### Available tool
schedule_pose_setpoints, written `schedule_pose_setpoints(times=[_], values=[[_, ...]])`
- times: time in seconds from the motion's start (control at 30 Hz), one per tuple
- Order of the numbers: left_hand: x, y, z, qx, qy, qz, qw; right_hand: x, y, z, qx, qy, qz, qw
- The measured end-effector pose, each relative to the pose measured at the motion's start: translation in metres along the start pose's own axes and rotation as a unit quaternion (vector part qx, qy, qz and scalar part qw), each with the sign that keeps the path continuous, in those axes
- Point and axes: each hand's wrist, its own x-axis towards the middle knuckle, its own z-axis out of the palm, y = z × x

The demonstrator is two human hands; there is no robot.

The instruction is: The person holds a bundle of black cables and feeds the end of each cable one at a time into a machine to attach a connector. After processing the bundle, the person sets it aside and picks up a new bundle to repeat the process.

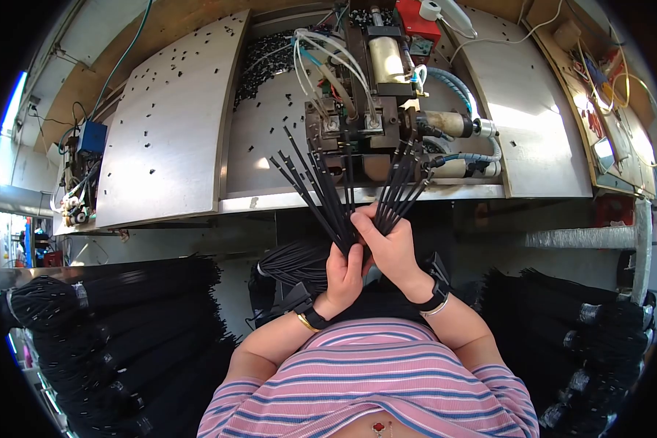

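Note:
My left hand [343, 277] is closed around a bunch of thin black cords [320, 191] that fan up and to the left. Another bunch of black cords [393, 191] spreads up and to the right from my right hand [393, 252], whose thumb and fingers are pinched on them. Both hands meet in front of my body, close together. Small pale bands show near several cord tips. One or two cords between the bunches point straight up at the machine [352, 128], whose metal head sits just beyond the tips. The cords' lower ends are hidden behind my hands.
A metal worktop [175, 124] strewn with small black bits lies left of the machine, and a second metal panel [529, 117] right of it. Thick bundles of black cords hang at the left [139, 328] and right [562, 336]. A red box [418, 20] stands behind.

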Motion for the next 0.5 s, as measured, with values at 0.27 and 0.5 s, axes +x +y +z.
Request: schedule_pose_setpoints(times=[0.27, 0.5], values=[[0.005, 0.003, 0.006, 0.032, 0.028, 0.015, 0.999, 0.007, -0.001, 0.002, 0.011, 0.017, 0.000, 1.000], [0.012, 0.000, -0.001, 0.040, 0.028, 0.039, 0.998, 0.013, -0.011, 0.005, 0.009, -0.001, 0.050, 0.999]])
